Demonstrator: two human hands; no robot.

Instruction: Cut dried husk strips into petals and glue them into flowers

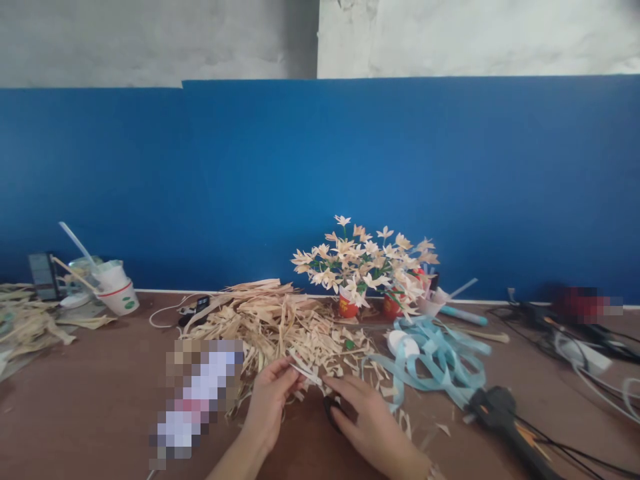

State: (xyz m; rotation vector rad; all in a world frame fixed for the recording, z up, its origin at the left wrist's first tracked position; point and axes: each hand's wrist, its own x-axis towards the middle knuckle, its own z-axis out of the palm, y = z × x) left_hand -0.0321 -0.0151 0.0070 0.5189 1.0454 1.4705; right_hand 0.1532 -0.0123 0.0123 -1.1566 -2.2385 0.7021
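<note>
My left hand, low in the middle of the head view, pinches a thin pale strip between thumb and fingertips. Close on its right, my right hand is closed around scissors with a black handle; their blades are hard to make out near the strip's right end. Beyond both hands spreads a heap of dry, straw-coloured husk strips. Behind the heap, pale star-shaped flowers stand in small red pots.
Blue ribbon lies tangled right of the heap, near a black glue gun with cables. A paper cup stands at the left. A blurred-out object lies left of my hands. A blue panel rises behind.
</note>
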